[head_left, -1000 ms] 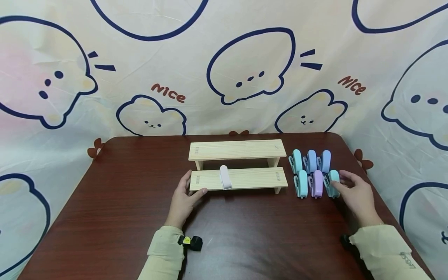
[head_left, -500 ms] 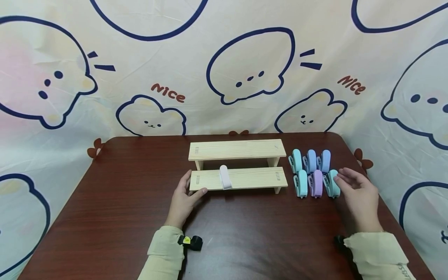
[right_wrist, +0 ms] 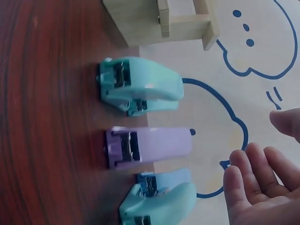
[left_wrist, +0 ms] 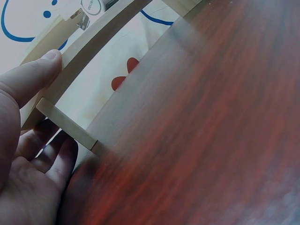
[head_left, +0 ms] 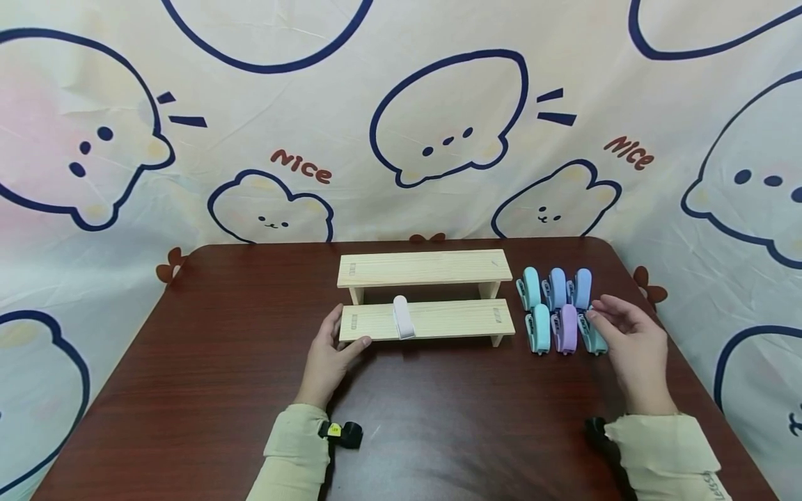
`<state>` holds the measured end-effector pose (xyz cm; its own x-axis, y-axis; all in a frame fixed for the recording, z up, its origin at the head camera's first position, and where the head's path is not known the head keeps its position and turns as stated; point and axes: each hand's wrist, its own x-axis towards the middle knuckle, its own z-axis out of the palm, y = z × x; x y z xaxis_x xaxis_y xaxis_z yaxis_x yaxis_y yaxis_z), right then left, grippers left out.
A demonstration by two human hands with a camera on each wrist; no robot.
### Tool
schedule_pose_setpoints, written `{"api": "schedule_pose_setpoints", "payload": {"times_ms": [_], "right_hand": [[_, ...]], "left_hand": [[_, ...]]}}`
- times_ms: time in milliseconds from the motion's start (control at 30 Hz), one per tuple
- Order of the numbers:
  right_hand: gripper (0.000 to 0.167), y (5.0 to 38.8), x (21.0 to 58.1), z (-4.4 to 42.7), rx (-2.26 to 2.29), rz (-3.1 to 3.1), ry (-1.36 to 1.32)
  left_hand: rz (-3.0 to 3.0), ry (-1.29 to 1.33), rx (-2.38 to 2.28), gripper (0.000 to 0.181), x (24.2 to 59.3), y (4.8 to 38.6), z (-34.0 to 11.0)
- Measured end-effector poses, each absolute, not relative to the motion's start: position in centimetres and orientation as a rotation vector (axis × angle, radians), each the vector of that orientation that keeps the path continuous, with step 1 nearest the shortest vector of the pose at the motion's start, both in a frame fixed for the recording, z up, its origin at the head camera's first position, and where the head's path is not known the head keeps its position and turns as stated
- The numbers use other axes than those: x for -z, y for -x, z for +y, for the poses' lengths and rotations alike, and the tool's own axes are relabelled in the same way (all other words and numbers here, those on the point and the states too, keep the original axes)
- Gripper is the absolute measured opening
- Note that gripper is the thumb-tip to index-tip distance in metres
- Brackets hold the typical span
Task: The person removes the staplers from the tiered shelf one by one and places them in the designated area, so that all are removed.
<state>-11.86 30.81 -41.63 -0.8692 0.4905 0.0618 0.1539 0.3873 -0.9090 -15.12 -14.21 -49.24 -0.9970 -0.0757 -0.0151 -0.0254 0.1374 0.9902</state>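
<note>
My left hand (head_left: 326, 362) grips the left end of the front wooden step (head_left: 451, 318), its thumb on the front edge in the left wrist view. A white stapler (head_left: 404, 319) stands on that step, left of the middle. To the right of the wood, several small staplers stand in two rows. My right hand (head_left: 639, 348) hovers by the front-right teal stapler (head_left: 592, 339), partly covering it in the head view. Between its fingers and thumb nothing is held. The right wrist view shows a purple stapler (right_wrist: 161, 144) beside that teal stapler (right_wrist: 168, 201), with my fingers apart from both.
Behind the front step stands a taller wooden step (head_left: 426, 268). A front-left teal stapler (head_left: 539, 330) and blue staplers, one at the back right (head_left: 583, 287), complete the group. The dark table (head_left: 207, 390) meets a printed cloth (head_left: 438, 209) at its back edge.
My right hand had its fingers around the front-right teal stapler, drew off to the right, then came back left above it. The left hand and white stapler stayed put.
</note>
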Motion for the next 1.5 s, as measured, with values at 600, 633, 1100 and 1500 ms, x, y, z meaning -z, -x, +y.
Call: {"api": "schedule_pose_setpoints", "payload": {"times_ms": [600,633,1100,1500], "right_hand": [[0.043,12.8,41.2,27.5,-1.549,-2.333,0.362],[0.043,12.8,41.2,27.3,-1.558,-2.325,0.352],[0.039,14.1,40.6,23.9,-1.706,-2.225,0.231],[0.037,14.8,40.6,21.0,-1.821,-2.184,0.09]], "left_hand": [[-2.345,-0.107,2.03,0.092,49.1,15.2,-14.2],[-2.342,-0.104,2.032,0.092,49.1,15.2,-14.1],[-2.324,-0.114,2.046,0.091,49.1,15.1,-14.2],[-2.312,-0.113,2.059,0.091,49.3,15.1,-14.1]]}}
